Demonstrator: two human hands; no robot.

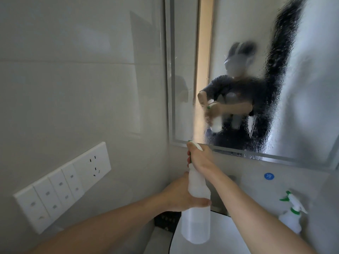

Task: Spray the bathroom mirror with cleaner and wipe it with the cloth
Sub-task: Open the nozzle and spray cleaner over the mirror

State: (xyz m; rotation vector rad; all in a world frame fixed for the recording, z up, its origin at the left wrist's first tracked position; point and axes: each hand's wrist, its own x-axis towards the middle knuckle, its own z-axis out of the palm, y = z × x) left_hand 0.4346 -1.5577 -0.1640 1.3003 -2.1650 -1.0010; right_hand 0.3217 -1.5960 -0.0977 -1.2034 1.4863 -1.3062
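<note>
A translucent white spray bottle [197, 213] with a green trigger is held upright in front of the bathroom mirror [302, 88]. My left hand [180, 196] wraps around the bottle's body. My right hand [199, 155] grips the spray head at the top, fingers on the trigger, nozzle aimed at the mirror's lower left. A fine mist hangs near the glass there. The mirror is covered with droplets and streaks, and it reflects a person holding the bottle. No cloth is visible.
A second spray bottle [291, 215] stands against the wall at the lower right. A white panel of switches and a socket [62, 184] is on the left wall. A white basin rim [216, 241] lies below the bottle.
</note>
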